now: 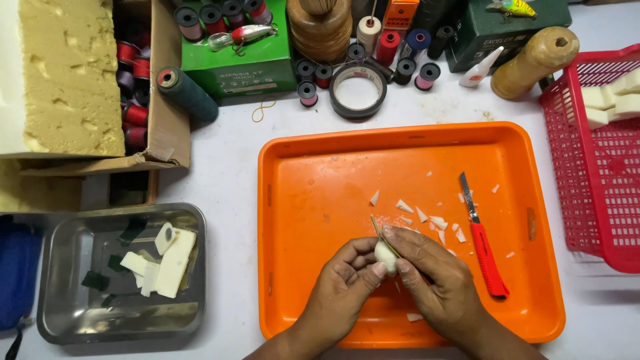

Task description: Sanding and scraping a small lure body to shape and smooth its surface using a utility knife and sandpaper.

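Note:
Over the near part of an orange tray [320,167], my left hand [343,283] pinches a small rounded white foam piece [385,255] between thumb and fingers. My right hand [437,280] grips a thin greenish strip [381,233], perhaps sandpaper or a blade, laid against the top of the piece. Several white shavings [427,217] lie scattered on the tray beyond my hands. A red-handled utility knife [483,243] lies on the tray to the right, blade pointing away from me.
A metal tray [60,267] with white foam offcuts sits at the left. A red basket [600,173] holding white blocks stands at the right. Thread spools [410,57], a tape roll [359,90], green boxes, wooden bobbins and a yellow foam slab [67,73] line the back.

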